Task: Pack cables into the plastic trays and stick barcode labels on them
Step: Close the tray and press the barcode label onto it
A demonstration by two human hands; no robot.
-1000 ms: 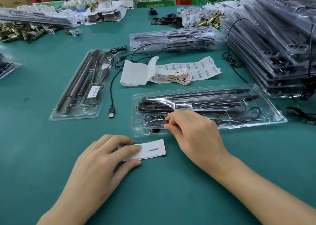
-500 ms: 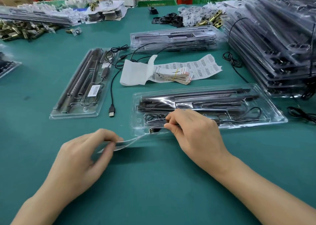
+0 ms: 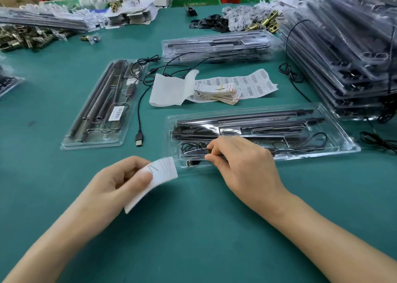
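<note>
From the head view, your left hand point(image 3: 113, 183) is curled, and its thumb and fingers pinch a white slip point(image 3: 163, 172). The slip is lifted off the bench point(image 3: 193, 229), bent, and its far corner is just beside the near left corner of the plastic tray point(image 3: 345, 147). The slip is blurred, so I cannot tell if a barcode is printed on it.

Your right hand point(image 3: 242, 164) lies over the near compartment of this tray with the fingers curled. The thumb and forefinger pinch something dark there, most likely the cable point(image 3: 320, 139), but the knuckles hide the contact. The rest of the cable loops in the right part of the same compartment, and its USB plug point(image 3: 190, 163) sits at the near left end.

What could go wrong, in my judgement:
- The slip is curved and held by one end only. If it is sticky, it may fold onto itself or land crooked.
- The tray is light and glossy. If you let go with the right hand, the cable may spring out or the tray may slide.
- A loose cable point(image 3: 139, 115) lies between this tray and the labelled tray point(image 3: 71, 143). A sweeping arm could drag it.
- The barcode sheet point(image 3: 253, 84) is well apart behind the tray, so reaching for it passes over the open tray.
</note>
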